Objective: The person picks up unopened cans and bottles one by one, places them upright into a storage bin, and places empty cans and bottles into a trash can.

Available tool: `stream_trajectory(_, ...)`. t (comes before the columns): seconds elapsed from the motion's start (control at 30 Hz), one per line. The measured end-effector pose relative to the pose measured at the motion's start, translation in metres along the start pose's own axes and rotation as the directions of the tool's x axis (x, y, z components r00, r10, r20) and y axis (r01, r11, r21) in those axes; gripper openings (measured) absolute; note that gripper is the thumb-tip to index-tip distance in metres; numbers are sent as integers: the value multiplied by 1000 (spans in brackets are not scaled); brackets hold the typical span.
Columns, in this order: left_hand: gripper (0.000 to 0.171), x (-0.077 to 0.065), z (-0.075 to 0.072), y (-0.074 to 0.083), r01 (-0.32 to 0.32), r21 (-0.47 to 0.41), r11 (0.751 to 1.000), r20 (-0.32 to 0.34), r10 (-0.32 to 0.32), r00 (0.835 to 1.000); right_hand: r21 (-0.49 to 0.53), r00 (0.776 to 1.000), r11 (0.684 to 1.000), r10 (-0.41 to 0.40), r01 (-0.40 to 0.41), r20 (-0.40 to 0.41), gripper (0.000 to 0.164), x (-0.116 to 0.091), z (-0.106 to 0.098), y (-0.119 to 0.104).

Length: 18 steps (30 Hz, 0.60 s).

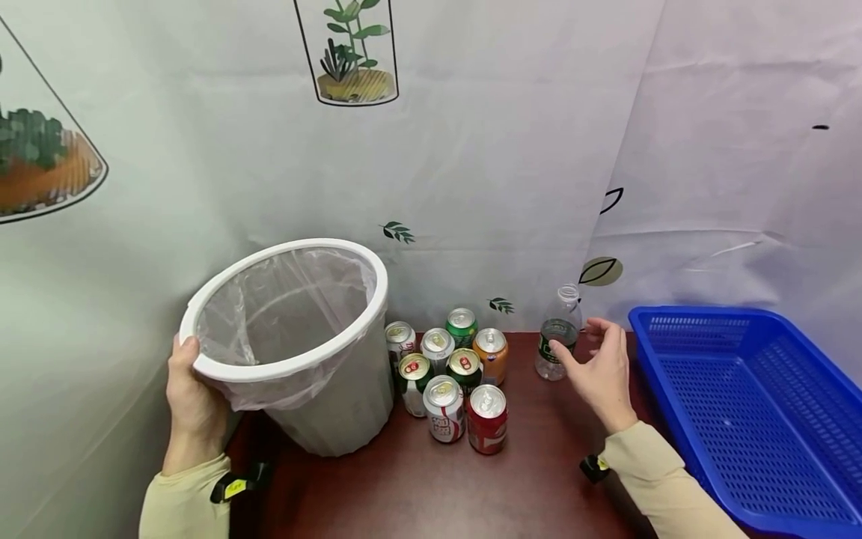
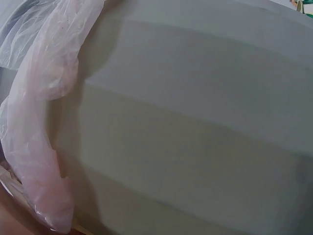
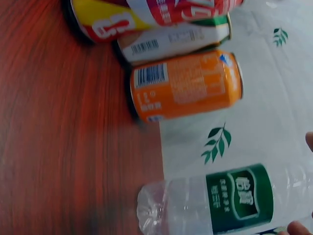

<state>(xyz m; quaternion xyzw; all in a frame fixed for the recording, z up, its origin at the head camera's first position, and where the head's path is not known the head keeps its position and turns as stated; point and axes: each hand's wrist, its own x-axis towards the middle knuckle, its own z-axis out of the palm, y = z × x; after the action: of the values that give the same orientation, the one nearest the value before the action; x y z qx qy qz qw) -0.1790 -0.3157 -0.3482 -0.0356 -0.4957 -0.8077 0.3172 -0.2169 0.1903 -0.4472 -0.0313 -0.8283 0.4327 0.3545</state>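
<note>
My left hand (image 1: 195, 397) grips the rim of a grey-white trash bin (image 1: 330, 412) at its left side, with the thumb up on the white rim. A clear plastic bag lines the bin, and its folded edge (image 2: 44, 122) hangs outside in the left wrist view. The bin leans, its mouth facing up and toward me. My right hand (image 1: 602, 374) is at a clear plastic bottle (image 1: 555, 337) with a green label, thumb and fingers spread either side of it. The bottle stands upright by the back wall; its label (image 3: 239, 198) shows in the right wrist view.
Several drink cans, among them an orange can (image 1: 491, 355) and a red can (image 1: 488, 419), stand grouped right of the bin. A blue plastic basket (image 1: 714, 449) lies at the right. A patterned white cloth (image 1: 471, 187) hangs behind the dark red table (image 1: 444, 494).
</note>
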Motion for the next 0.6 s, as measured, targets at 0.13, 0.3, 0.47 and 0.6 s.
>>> stream_trajectory(0.13, 40, 1, 1, 0, -1, 5, 1000, 2, 1, 1000, -15, 999, 1000, 10, -10, 34, 77, 6, 1, 6)
stream_trajectory(0.3, 41, 1, 1, 0, -2, 4, 1000, 4, 2, 1000, -31, 991, 999, 39, -35, 125, 81, 10, 3, 9)
stream_trajectory(0.47, 41, 1, 1, 0, -1, 15, 1000, 4, 1, 1000, -30, 975, 998, 68, -63, 210, 85, 14, 6, 13)
stream_trajectory(0.6, 41, -1, 1, 0, 0, 24, 1000, 4, 0, 1000, -26, 967, 996, 92, -88, 236, 87, 17, 9, 15)
